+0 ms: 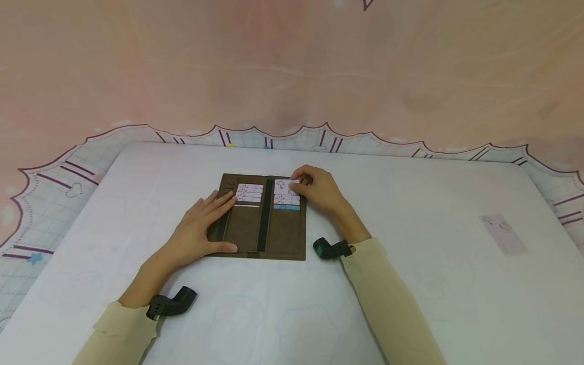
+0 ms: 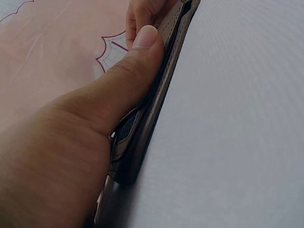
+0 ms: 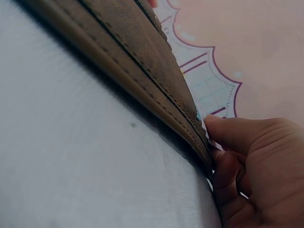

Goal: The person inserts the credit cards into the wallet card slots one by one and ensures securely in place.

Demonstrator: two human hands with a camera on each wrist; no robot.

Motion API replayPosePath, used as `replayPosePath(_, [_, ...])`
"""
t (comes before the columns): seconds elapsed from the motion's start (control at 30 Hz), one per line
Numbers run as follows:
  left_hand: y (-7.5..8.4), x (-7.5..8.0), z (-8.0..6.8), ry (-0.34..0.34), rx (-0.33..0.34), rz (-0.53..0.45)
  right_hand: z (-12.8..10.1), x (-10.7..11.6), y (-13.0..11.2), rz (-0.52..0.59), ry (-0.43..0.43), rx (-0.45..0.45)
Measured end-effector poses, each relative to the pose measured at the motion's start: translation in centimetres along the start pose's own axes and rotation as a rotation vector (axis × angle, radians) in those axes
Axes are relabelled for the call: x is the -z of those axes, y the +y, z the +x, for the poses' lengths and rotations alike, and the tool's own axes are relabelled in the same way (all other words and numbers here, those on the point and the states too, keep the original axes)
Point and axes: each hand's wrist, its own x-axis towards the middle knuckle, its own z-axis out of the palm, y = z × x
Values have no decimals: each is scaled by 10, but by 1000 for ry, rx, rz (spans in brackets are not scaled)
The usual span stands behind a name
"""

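Brown wallet (image 1: 262, 218): lies open flat on the white table (image 1: 410, 284).
Left hand (image 1: 201, 230): straight fingers press its left flap.
Right hand (image 1: 319, 190): fingers pinch a card (image 1: 285, 185) at its right slots.

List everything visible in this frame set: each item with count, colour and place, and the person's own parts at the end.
wallet: one, brown, lying open flat at the middle of the table.
cards: several, white with small patterns, in slots of both wallet halves; exact count unclear.
top card: one, white, patterned, in the right half's upper slot.
loose card: one, pale, patterned, lying on the table at far right.
table: one, white top.
cloth: one, pink with a scalloped grid border, behind and around the table.
wrist cameras: two, black, one on each wrist.
left hand: flat on the wallet's left half.
right hand: fingers pinching the top card.
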Motion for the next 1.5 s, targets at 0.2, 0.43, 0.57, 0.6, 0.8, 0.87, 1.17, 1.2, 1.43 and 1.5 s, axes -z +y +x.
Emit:
replayPosePath(0.2, [1,0,0,-6,2,0,1,1,1,1,-12,-6])
replayPosePath(0.43, [2,2,1,-10,1,-5,1,0,1,-1,-11,-6])
replayPosePath(0.57, [1,1,1,-14,6,-3,0,0,1,1,-10,-19])
replayPosePath(0.6, [1,1,1,-15,8,-3,0,0,0,2,-10,-20])
replayPosePath(0.8, [0,1,2,-16,12,-2,0,-1,1,3,1,-21])
replayPosePath(0.87, [-1,0,2,-12,10,-2,0,-1,1,4,5,-21])
replayPosePath(1.17, [0,0,2,-16,8,-6,0,-1,2,11,20,-21])
replayPosePath(1.2, [0,0,2,-15,7,-5,0,-1,2,9,21,-22])
replayPosePath(1.43, [-2,-1,2,-12,6,-3,-1,-1,3,1,22,-32])
replayPosePath(1.5, [-2,-2,2,-12,5,-1,0,-1,2,0,21,-30])
